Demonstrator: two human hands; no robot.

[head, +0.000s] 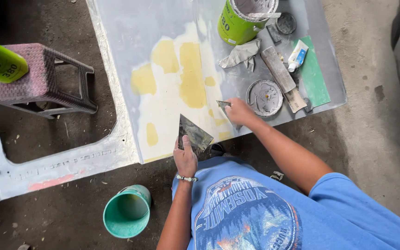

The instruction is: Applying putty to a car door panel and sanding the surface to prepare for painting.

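Note:
A grey car body panel [130, 41] lies flat on the ground with yellow and cream filler patches [191, 74] across its middle. My left hand [185, 156] grips a wide, filler-smeared spreader plate [194, 133] at the panel's near edge. My right hand [240, 112] pinches a small putty knife [223, 105] whose blade rests on the panel beside the yellow patches. A beaded bracelet circles my left wrist.
On the panel's right end stand a green filler can [237, 23], a crumpled rag [241, 53], a sanding block [278, 69], a round lid [265, 97], a small tube [298, 55] and a green sheet [315, 76]. A woven stool [42, 78] and teal bucket [127, 212] sit on the dirt floor.

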